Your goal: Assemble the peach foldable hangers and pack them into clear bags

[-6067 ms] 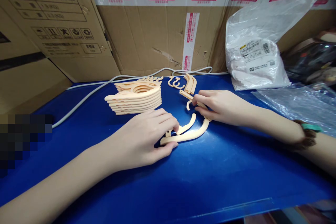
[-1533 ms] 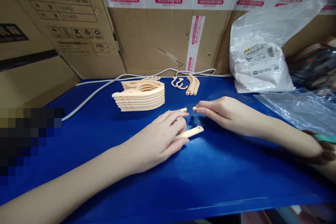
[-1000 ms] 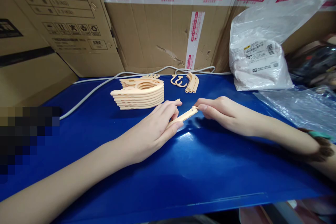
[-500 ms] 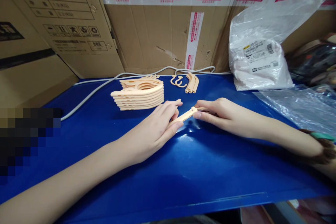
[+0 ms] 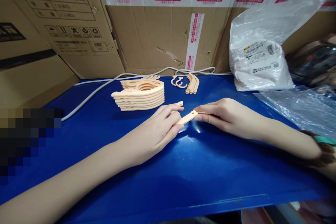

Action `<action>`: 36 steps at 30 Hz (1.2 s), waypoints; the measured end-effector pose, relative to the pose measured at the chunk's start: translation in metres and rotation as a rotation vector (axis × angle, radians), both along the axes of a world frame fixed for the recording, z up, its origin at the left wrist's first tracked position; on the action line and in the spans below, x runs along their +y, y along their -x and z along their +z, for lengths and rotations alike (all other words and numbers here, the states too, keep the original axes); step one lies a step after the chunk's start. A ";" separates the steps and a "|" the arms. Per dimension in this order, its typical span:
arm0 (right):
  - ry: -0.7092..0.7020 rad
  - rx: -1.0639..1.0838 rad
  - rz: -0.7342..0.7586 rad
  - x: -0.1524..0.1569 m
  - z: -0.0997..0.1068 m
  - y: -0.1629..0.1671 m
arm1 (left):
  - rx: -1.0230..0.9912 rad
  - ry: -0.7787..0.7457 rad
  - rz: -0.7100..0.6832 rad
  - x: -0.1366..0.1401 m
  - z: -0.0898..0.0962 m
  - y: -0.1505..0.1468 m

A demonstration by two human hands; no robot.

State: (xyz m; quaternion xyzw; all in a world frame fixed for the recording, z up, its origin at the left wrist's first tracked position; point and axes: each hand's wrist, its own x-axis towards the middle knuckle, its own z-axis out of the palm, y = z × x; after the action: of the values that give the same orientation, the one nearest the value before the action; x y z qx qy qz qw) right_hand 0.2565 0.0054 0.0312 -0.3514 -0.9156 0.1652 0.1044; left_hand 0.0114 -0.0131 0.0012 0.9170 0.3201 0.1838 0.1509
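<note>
Head cam looks fwd & down, close over L hand (image 5: 156, 127), R hand (image 5: 225, 117) & blue table (image 5: 183, 178), facing cardboard box (image 5: 162, 33).

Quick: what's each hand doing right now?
Left hand: closed, holding a cream hanger piece.
Right hand: closed, pinching a thin cream part at that piece's holed end.

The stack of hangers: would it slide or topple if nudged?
Toppling seems unlikely: the stack looks wider than tall. It might slide, since the tabletop looks glossy. Its layers could shift too, as no strap shows around them.
</note>
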 end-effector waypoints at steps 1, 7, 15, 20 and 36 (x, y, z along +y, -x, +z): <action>-0.029 -0.005 0.006 0.000 0.000 0.000 | 0.002 -0.001 0.000 0.000 0.000 0.000; -0.213 -0.085 0.040 0.002 -0.005 -0.003 | 0.009 -0.002 -0.001 0.001 0.000 0.000; -0.422 -0.146 0.101 0.001 -0.006 -0.006 | 0.027 0.004 -0.009 -0.001 0.001 0.002; -0.320 -0.082 0.110 0.001 -0.006 -0.007 | 0.048 -0.002 -0.032 -0.001 0.003 0.002; -0.286 -0.046 0.116 0.001 -0.008 -0.005 | 0.087 -0.005 -0.069 0.001 0.005 0.003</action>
State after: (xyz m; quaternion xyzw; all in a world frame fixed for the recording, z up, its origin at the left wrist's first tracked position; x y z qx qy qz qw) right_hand 0.2619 0.0069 0.0231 -0.2830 -0.9507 0.0308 0.1226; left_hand 0.0086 -0.0118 0.0060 0.9350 0.2943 0.1394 0.1406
